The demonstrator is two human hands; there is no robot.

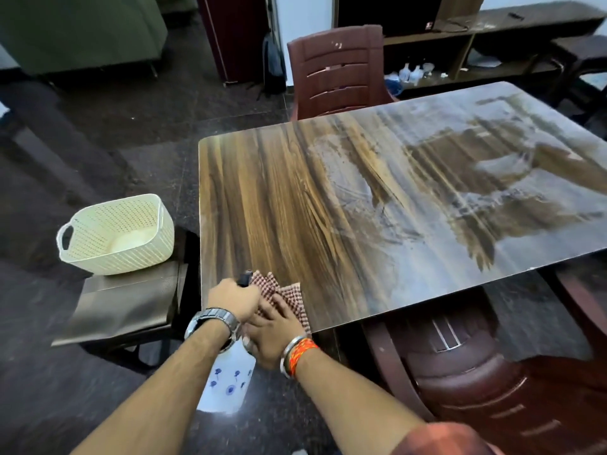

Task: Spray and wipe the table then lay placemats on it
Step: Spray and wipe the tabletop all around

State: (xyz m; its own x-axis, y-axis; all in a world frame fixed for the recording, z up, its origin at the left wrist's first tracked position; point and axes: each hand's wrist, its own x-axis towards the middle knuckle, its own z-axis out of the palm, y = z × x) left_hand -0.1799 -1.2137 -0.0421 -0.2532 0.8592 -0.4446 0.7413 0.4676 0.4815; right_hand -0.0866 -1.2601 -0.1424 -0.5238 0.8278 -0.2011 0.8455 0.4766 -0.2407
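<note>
The red-and-white checkered cloth is lying on the near left corner of the wooden table, partly bunched, with one edge reaching the table's front rim. The right hand is resting flat on the cloth with the palm down. Its fingers are stretched out and close together, pressing on the fabric and not curling round it. The right forearm is coming in from the lower right, and the wrist is wearing a metal bangle and an orange thread.

Just to the left, touching the right hand, the left hand is gripping the top of the spray bottle. Its fingers are closed round the neck, and the black nozzle is sticking out above the knuckles, over the table's corner. The white bottle body with blue flowers is hanging below the table's edge, under both wrists. The left wrist is wearing a metal watch.

The farther, right part of the tabletop is showing wet streaks. A maroon plastic chair is standing at the far side of the table, and another one at the near right. To the left, a cream perforated basket is sitting on a low dark stool beside the table.
</note>
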